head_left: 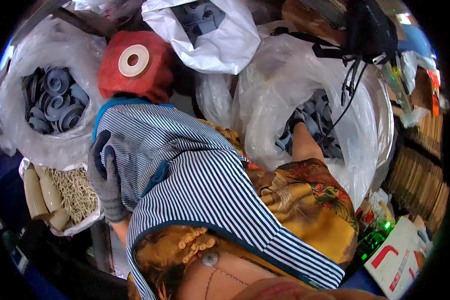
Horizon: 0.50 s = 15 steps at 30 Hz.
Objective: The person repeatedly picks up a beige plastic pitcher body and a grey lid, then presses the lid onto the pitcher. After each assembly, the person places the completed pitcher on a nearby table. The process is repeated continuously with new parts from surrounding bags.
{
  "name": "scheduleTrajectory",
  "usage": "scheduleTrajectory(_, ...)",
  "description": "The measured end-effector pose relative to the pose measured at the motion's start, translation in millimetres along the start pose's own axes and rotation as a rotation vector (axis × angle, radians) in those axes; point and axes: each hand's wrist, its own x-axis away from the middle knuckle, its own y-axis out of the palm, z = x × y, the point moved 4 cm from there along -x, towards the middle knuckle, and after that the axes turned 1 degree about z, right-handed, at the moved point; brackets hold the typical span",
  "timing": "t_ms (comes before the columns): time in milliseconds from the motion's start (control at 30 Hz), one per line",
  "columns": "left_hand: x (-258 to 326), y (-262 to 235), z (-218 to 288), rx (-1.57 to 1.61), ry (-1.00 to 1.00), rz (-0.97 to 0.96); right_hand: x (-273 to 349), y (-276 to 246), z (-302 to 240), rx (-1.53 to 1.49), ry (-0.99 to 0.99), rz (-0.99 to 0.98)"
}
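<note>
My left hand (108, 187), in a grey glove with dark fingertips, rests against the side of my blue-and-white striped apron (200, 185). Its fingers are stretched and apart, with nothing held. On the right, my right arm reaches into a clear plastic bag (265, 100) of grey curved plastic parts (317, 117). Only a dark bit of my right hand (298, 118) shows among the parts; its fingers are hidden. Ahead of my lap, a cream ring-shaped disc (133, 61) lies flat on a red cloth-covered form (160, 70).
Another plastic bag (20, 130) at the left holds grey round parts (57, 92). Below it, a white sack (87, 222) holds small pale pieces (75, 192). A white sack (235, 45) of grey parts stands at the back. Stacked cardboard (417, 175) and a black bag (372, 30) are at right.
</note>
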Motion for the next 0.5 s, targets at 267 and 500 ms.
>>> scheduleTrajectory(267,12.5,0.2,0.5,-0.050,0.003,-0.024,-31.9,2.1,-2.1,0.026,0.036,0.007)
scheduleTrajectory(500,17.5,-11.4,-5.4,-0.113,0.146,0.028,-17.2,-80.3,-92.3,0.282,-0.334,-0.052)
